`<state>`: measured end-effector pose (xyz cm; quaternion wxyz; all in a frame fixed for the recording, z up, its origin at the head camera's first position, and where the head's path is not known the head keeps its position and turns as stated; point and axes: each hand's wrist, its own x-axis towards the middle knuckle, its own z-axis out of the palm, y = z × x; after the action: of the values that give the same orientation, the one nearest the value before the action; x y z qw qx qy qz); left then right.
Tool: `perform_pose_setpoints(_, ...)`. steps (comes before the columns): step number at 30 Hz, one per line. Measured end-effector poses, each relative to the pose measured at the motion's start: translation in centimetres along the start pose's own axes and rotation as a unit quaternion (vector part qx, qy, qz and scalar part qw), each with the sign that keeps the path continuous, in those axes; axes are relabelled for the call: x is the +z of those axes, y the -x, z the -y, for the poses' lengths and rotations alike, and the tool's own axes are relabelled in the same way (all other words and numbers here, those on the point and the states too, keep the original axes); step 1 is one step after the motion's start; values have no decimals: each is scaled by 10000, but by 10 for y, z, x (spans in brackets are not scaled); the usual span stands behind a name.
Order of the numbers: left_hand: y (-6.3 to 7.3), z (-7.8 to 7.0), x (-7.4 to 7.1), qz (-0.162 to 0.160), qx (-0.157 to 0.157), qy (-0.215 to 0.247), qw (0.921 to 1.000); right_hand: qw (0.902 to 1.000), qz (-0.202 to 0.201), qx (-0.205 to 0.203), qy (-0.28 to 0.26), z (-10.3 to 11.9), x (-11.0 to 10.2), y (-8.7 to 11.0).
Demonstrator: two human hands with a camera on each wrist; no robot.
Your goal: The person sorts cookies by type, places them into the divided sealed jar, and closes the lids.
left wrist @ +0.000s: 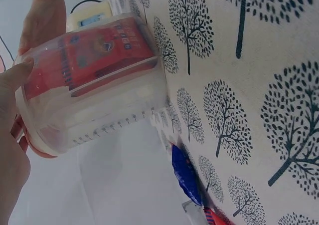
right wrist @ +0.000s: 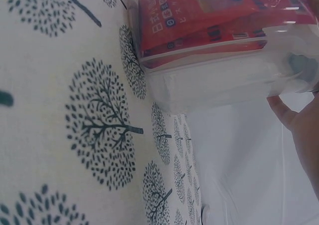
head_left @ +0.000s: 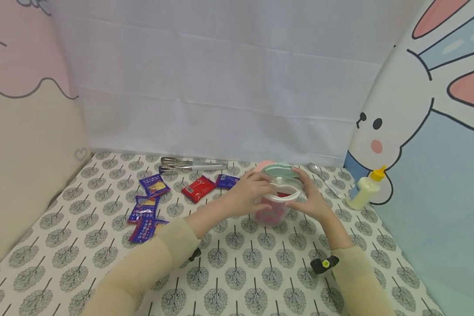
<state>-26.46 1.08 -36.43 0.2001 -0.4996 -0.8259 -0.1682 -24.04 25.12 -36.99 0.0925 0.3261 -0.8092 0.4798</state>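
Observation:
A clear plastic canister (left wrist: 109, 105) stands upright on the cloth, with red snack packets (left wrist: 107, 50) inside. Its white rim (head_left: 297, 194) surrounds an opening, and a green lid flap (head_left: 280, 170) is raised at the back. Part of a pink flap (head_left: 263, 165) shows behind my left hand (head_left: 246, 193). That hand grips the left side of the canister's top, thumb at the near rim and fingers over the top. My right hand (head_left: 313, 201) holds the right side, its thumb at the front rim and fingers by the green flap.
Purple snack packets (head_left: 144, 210) and a red packet (head_left: 199, 188) lie to the left. Metal tongs (head_left: 197, 166) rest at the back. A spoon (head_left: 325, 181) and a yellow-capped bottle (head_left: 363, 192) are on the right. A white curtain (head_left: 221, 87) hangs behind.

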Motion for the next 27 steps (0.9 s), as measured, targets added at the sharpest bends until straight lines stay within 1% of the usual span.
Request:
perform_pose_setpoints(1,1,0,-1,109,-26,-49,9999,10000,-6,17,16,0,0,0)
perform_pose_setpoints(3,4,0,-4,181,-59,104,9998,10000,-15,16,19,1,0,0)
perform_pose_setpoints(5,7,1,-8,109,-95,375,9992,10000,-35,-20,-3,1,0,-1)
perform_pose_setpoints(8,12,5,-18,-86,-83,825,9965,10000,-55,-33,-39,0,0,-1)
perform_pose_setpoints(11,19,13,-27,-242,-98,1162,9929,10000,-82,-13,-48,0,1,0)
perform_pose_setpoints(13,25,21,-32,-265,-144,1261,9916,9999,-96,6,-37,0,1,0)
perform_pose_setpoints(15,33,30,-36,-187,-329,1388,9896,9999,-102,11,-41,-1,1,0)
perform_pose_setpoints(17,42,39,-40,-11,-617,1457,9874,9999,-103,-9,-42,-1,1,0)
perform_pose_setpoints(20,55,55,-44,306,-1085,1583,9809,9999,-109,-70,-63,-2,1,1)
perform_pose_setpoints(23,69,73,-44,584,-1421,1559,9757,9999,-112,-124,-41,-2,1,1)
perform_pose_setpoints(25,78,86,-41,724,-1579,1523,9729,9998,-111,-139,-14,-2,1,0)
perform_pose_setpoints(27,87,97,-38,883,-1788,1517,9681,9998,-108,-141,-12,-2,1,0)
